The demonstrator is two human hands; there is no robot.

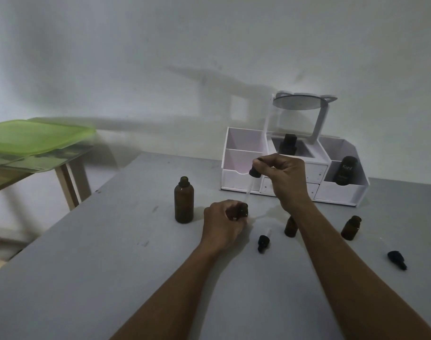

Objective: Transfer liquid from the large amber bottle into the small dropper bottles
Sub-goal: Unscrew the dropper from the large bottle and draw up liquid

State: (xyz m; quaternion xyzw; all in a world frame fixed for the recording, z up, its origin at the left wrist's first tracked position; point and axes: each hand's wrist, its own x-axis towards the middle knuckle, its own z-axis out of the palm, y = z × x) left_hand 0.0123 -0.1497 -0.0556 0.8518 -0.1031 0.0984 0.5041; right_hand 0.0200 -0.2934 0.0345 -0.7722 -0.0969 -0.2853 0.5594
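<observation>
While the left hand (223,223) grips one small amber dropper bottle (241,210), the right hand (282,176) pinches a black-bulbed glass dropper (252,182) into it; two other small amber bottles (291,226) wait open, probably unfilled.

You can read one word only: "Kahf", in pale letters on the dark bottle (345,173) standing in the right compartment of the white organizer (342,193); its smaller print is illegible.

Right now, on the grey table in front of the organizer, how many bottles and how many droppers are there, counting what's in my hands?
Large amber bottle: 1
Small amber bottles: 3 (left hand; loose)
Droppers: 3 (right hand; lying)
Total: 7
</observation>
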